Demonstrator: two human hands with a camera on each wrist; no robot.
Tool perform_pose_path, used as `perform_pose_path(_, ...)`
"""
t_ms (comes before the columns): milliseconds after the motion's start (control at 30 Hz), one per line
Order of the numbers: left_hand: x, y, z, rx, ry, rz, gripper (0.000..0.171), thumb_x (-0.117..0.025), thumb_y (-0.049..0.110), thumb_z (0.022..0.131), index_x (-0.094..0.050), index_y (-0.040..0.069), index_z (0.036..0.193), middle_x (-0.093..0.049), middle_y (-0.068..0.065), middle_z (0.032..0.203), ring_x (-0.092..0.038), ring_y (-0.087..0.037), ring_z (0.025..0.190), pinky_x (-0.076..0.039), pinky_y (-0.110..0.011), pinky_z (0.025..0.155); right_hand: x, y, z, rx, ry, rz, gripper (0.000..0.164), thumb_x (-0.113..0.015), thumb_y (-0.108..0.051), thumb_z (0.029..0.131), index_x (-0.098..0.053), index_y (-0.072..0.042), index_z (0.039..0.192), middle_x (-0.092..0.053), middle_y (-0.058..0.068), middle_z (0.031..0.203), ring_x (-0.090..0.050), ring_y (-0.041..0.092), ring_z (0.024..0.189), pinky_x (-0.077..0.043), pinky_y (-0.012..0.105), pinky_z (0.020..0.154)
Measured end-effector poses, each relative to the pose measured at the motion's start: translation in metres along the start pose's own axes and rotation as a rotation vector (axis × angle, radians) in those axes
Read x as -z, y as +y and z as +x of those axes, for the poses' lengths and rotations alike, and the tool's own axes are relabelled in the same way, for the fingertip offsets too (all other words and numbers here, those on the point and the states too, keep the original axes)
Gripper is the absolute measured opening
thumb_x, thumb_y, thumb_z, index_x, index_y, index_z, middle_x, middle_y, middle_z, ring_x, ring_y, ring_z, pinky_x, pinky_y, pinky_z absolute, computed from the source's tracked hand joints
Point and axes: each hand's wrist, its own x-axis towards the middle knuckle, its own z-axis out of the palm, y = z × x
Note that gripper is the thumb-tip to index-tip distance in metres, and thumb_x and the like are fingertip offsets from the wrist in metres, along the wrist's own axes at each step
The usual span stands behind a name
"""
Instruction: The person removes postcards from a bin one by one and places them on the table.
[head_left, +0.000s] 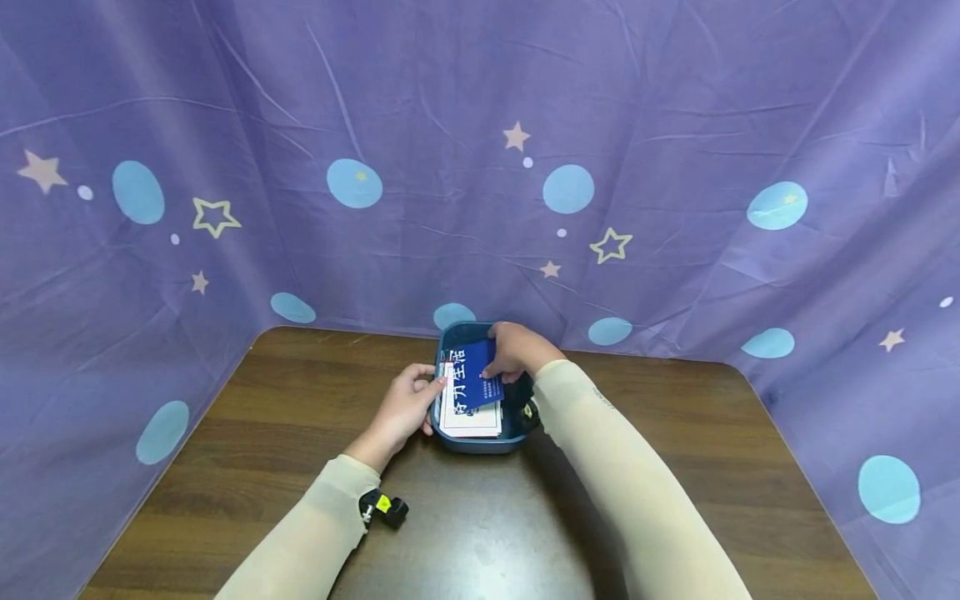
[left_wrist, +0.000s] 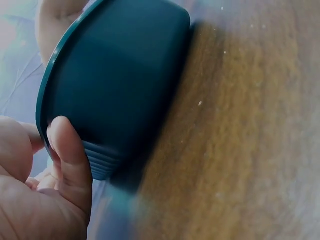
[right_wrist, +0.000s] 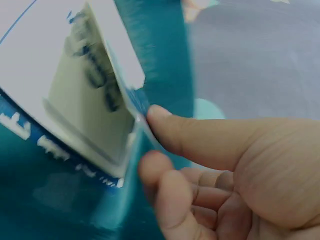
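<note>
A dark teal plastic basket (head_left: 480, 447) stands at the far side of the table, with cards lying in it. At its left side my left hand (head_left: 405, 407) grips the rim, thumb over the edge and fingers (left_wrist: 70, 155) against the outer wall. My right hand (head_left: 519, 350) reaches inside and pinches the edge of a blue card (head_left: 471, 379) with white lettering. Under that card lies a white card (head_left: 471, 427) with dark print. In the right wrist view, thumb and forefinger meet at the tilted card's edge; blur hides its details.
The brown wooden table (head_left: 262, 467) extends on both sides of the basket and in front of it. Close behind hangs a purple curtain (head_left: 465, 233) with stars and blue spots. A black wrist mount (head_left: 386, 507) sits on the left sleeve.
</note>
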Motion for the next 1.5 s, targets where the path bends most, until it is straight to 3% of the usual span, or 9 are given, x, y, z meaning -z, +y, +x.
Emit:
perform_pose_path(100,0.002,-0.003,0.003,0.013,-0.011,-0.073,0.043,-0.067,0.022,0.106,-0.054,-0.005,0.137,-0.07,-0.022,0.086,-0.054,-0.013,0.044,-0.051,-0.025,0.035,0.009,0.004,-0.008,0.056,0.024,0.048,0.081,-0.088,-0.012,0.089,-0.046,-0.003,0.158,-0.072,0.023,0.112,-0.072,0.02,0.062,-0.067,0.033,0.059)
perform_pose_path(300,0.006,-0.006,0.005,0.061,-0.016,-0.181,0.037,-0.071,0.023,0.104,-0.059,-0.001,0.129,-0.067,-0.011,0.078,-0.055,-0.014,0.049,-0.053,-0.025,0.038,0.022,0.03,-0.025,0.18,0.098,0.228,0.071,-0.084,-0.013,0.093,-0.051,-0.01,0.156,-0.071,0.011,0.084,-0.064,0.02,0.06,-0.058,0.034,0.054)
perform_pose_path(533,0.011,-0.012,0.007,0.103,-0.05,-0.297,0.037,-0.074,0.018,0.102,-0.057,-0.001,0.128,-0.065,-0.001,0.072,-0.055,-0.011,0.05,-0.053,-0.022,0.041,0.029,0.076,-0.04,0.2,0.154,0.448,0.074,-0.083,-0.008,0.094,-0.046,-0.014,0.158,-0.06,0.005,0.074,-0.06,0.023,0.062,-0.054,0.033,0.054)
perform_pose_path(633,0.012,-0.016,0.008,0.111,-0.075,-0.327,0.032,-0.074,0.018,0.102,-0.058,0.0,0.124,-0.066,0.0,0.073,-0.056,-0.01,0.051,-0.053,-0.021,0.042,0.032,0.099,-0.047,0.211,0.185,0.483,0.076,-0.081,-0.008,0.095,-0.044,-0.014,0.16,-0.061,0.005,0.075,-0.061,0.025,0.064,-0.054,0.033,0.055)
perform_pose_path(867,0.013,-0.021,0.01,0.112,-0.113,-0.363,0.02,-0.073,0.018,0.102,-0.06,0.004,0.11,-0.064,0.0,0.07,-0.058,-0.011,0.051,-0.055,-0.022,0.043,0.043,0.153,-0.061,0.17,0.221,0.499,0.083,-0.079,-0.014,0.098,-0.032,-0.013,0.166,-0.065,0.003,0.074,-0.066,0.031,0.071,-0.054,0.035,0.059)
perform_pose_path(1000,0.014,-0.023,0.011,0.093,-0.124,-0.35,0.021,-0.074,0.018,0.102,-0.06,0.004,0.109,-0.065,0.0,0.07,-0.058,-0.011,0.051,-0.055,-0.023,0.043,0.045,0.174,-0.062,0.128,0.235,0.509,0.086,-0.079,-0.015,0.098,-0.029,-0.014,0.168,-0.066,0.002,0.075,-0.066,0.025,0.071,-0.055,0.038,0.061)
perform_pose_path(1167,0.015,-0.023,0.011,0.083,-0.12,-0.323,0.023,-0.075,0.019,0.101,-0.059,0.004,0.108,-0.065,-0.001,0.069,-0.058,-0.012,0.051,-0.055,-0.023,0.042,0.039,0.189,-0.058,0.068,0.219,0.524,0.089,-0.08,-0.013,0.097,-0.028,-0.012,0.169,-0.069,0.003,0.079,-0.066,0.021,0.071,-0.057,0.037,0.063)
perform_pose_path(1300,0.015,-0.024,0.01,0.077,-0.131,-0.316,0.021,-0.074,0.019,0.102,-0.059,0.003,0.103,-0.063,-0.001,0.066,-0.058,-0.012,0.05,-0.054,-0.023,0.042,0.029,0.198,-0.049,0.055,0.194,0.441,0.087,-0.08,-0.014,0.097,-0.029,-0.005,0.167,-0.074,0.007,0.082,-0.068,0.022,0.071,-0.057,0.034,0.065)
perform_pose_path(1500,0.014,-0.023,0.008,0.069,-0.151,-0.317,0.023,-0.071,0.019,0.104,-0.06,0.001,0.095,-0.058,0.0,0.064,-0.058,-0.012,0.048,-0.054,-0.024,0.04,0.017,0.202,-0.042,0.01,0.188,0.327,0.086,-0.084,-0.018,0.094,-0.035,-0.001,0.163,-0.074,0.009,0.078,-0.067,0.02,0.065,-0.055,0.034,0.058)
